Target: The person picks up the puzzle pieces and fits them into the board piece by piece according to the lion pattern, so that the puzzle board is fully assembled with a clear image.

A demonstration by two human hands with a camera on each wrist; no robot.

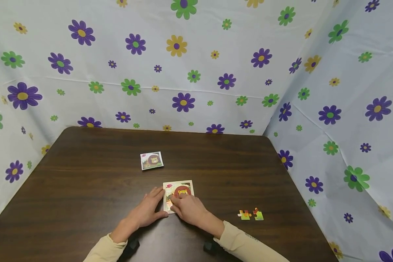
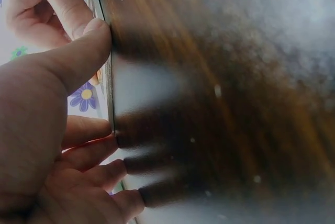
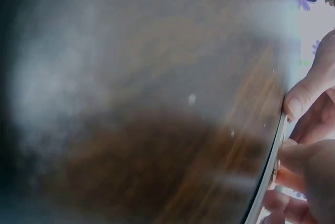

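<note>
A square wooden jigsaw board (image 1: 187,183) with a lion picture lies on the dark table between the hands. My left hand (image 1: 147,210) rests along the board's left side, fingers stretched up the edge and thumb (image 2: 94,38) at its near corner. Over the board, my right hand (image 1: 191,209) presses its fingertips onto the left part of the picture. That hand hides the lower right of the board. In the right wrist view the right fingers (image 3: 296,156) touch the board's top face, close beside the left thumb.
Two loose jigsaw pieces (image 1: 245,214) lie side by side on the table (image 1: 85,203) to the right. A small card (image 1: 152,161) with the same lion picture lies beyond the board. Flowered cloth (image 1: 196,65) hangs behind the table and along its sides.
</note>
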